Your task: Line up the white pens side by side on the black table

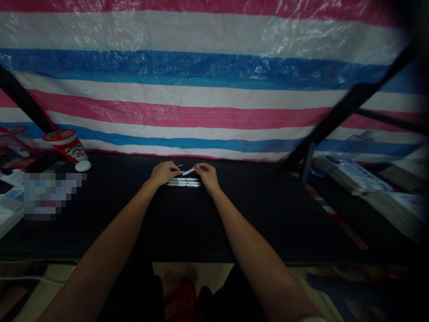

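A: Where is the white pen-like piece [188, 171]?
B: Between the person's two hands, tilted, just above or behind a small row of white-and-grey pens [183, 183]. Whether it is a whole pen or only part of one is too small to tell.

A: How is it gripped?
B: The right hand [207, 176] pinches its right end between thumb and fingers. The left hand [163, 173] has its fingertips drawn together and seems to pinch a thin stick [180, 166], which juts out toward the piece.

A: What could go wrong there?
B: The piece is slim and looks smooth, and only one end is held, so a loose pinch could let it twist or slip. The thin stick could bend or be dropped if the left fingers pressed it askew.

A: And the pens below?
B: They lie side by side near both hands. A knuckle brushing them could set one rolling across the black table [268, 210], with nothing visible to stop it toward the person.

A: Anything farther out?
B: A red cup [72, 147] with a straw stands well to the left, a white rounded object [83, 166] just beside it. A wide sweep of the left arm might tip the cup. Wrapped packs [355, 174] lie far right, and a striped sheet [214, 116] hangs behind.
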`<state>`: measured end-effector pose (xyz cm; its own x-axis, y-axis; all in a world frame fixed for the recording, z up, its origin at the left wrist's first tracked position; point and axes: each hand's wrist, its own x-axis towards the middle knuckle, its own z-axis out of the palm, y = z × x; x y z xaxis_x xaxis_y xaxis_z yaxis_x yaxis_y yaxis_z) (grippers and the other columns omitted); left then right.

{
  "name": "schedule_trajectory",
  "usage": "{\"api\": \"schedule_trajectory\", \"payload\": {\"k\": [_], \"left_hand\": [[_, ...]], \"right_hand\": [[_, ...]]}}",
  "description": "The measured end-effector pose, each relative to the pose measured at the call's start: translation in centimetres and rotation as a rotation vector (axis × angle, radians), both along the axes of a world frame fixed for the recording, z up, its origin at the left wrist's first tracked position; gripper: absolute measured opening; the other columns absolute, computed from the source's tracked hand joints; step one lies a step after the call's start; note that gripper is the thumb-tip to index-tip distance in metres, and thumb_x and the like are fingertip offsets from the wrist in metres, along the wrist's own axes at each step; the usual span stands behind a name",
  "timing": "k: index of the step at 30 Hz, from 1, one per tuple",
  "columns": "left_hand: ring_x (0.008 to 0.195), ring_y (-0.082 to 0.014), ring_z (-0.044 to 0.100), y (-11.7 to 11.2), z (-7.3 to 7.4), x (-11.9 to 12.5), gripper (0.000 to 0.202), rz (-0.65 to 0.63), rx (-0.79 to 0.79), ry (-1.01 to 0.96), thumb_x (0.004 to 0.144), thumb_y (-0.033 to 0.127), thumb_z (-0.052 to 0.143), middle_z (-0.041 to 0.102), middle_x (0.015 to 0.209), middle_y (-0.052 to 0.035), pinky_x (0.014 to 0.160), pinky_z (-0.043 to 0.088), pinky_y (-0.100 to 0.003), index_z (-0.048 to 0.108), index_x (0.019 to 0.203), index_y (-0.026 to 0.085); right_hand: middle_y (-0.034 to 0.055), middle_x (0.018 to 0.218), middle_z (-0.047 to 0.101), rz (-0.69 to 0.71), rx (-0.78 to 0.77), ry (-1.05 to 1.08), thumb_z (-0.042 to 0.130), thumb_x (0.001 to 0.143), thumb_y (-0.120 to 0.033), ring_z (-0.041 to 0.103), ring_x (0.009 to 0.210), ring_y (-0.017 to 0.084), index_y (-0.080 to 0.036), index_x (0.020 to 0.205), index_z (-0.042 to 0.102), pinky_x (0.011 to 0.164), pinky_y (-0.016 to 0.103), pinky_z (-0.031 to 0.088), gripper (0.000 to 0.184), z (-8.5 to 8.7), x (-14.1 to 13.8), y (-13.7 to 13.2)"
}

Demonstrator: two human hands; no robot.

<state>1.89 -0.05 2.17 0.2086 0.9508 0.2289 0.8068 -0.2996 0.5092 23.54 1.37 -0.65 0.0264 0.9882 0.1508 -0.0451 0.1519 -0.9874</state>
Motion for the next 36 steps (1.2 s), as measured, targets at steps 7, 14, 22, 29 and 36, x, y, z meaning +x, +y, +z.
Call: {"api": "schedule_trajectory", "payload": {"k": [7, 14, 22, 29, 36], "left_hand": [[0.096, -0.0219, 0.067, 0.0, 0.2, 0.0, 0.019, -0.003, -0.032, -0.035, 0.084, 0.041, 0.068, 0.075, 0.104, -0.0023, 0.079, 0.048, -0.03, 0.081, 0.089, 0.027], [0.096, -0.0205, 0.069, 0.2, 0.3, -0.2, 0.024, -0.015, 0.039, -0.195, 0.092, 0.026, 0.054, 0.076, 0.104, -0.0033, 0.087, 0.05, -0.031, 0.074, 0.104, 0.024], [0.094, -0.0208, 0.071, -2.1, 2.4, 1.9, 0.028, -0.102, 0.131, 0.005, 0.09, 0.02, 0.053, 0.077, 0.1, -0.0017, 0.083, 0.05, -0.031, 0.065, 0.114, 0.026], [0.098, -0.022, 0.071, -2.6, 2.7, 2.1, 0.029, -0.07, 0.156, 0.075, 0.089, 0.026, 0.058, 0.076, 0.107, -0.0028, 0.087, 0.051, -0.032, 0.066, 0.117, 0.026], [0.093, -0.0236, 0.07, -2.1, 2.3, 0.5, 0.02, 0.063, 0.108, 0.097, 0.091, 0.028, 0.056, 0.077, 0.1, -0.004, 0.085, 0.051, -0.035, 0.071, 0.104, 0.025]], "right_hand": [[0.0056, 0.091, 0.075, 0.043, 0.176, -0.481, 0.069, 0.077, -0.024, 0.068, 0.088, 0.02, -0.02, 0.082, 0.076, 0.086, 0.034, 0.052, 0.009, 0.4, 0.5, -0.4], [0.0041, 0.092, 0.076, 0.118, 0.35, -0.634, 0.069, 0.079, -0.019, 0.068, 0.095, 0.021, -0.022, 0.079, 0.077, 0.098, 0.038, 0.045, 0.008, 0.8, 0.4, -0.8], [0.0049, 0.101, 0.074, 0.034, 0.325, -0.449, 0.067, 0.084, -0.029, 0.065, 0.097, 0.021, -0.023, 0.098, 0.075, 0.09, 0.035, 0.048, 0.017, -0.1, -0.2, -0.6], [0.0052, 0.094, 0.073, 0.001, 0.35, -0.462, 0.064, 0.084, -0.024, 0.065, 0.092, 0.021, -0.022, 0.087, 0.075, 0.089, 0.036, 0.049, 0.012, -0.2, 0.3, -0.3], [0.0053, 0.09, 0.072, -0.078, 0.262, -0.399, 0.064, 0.081, -0.026, 0.066, 0.084, 0.021, -0.021, 0.086, 0.076, 0.081, 0.033, 0.051, 0.013, -0.6, 1.5, 0.6]]}}
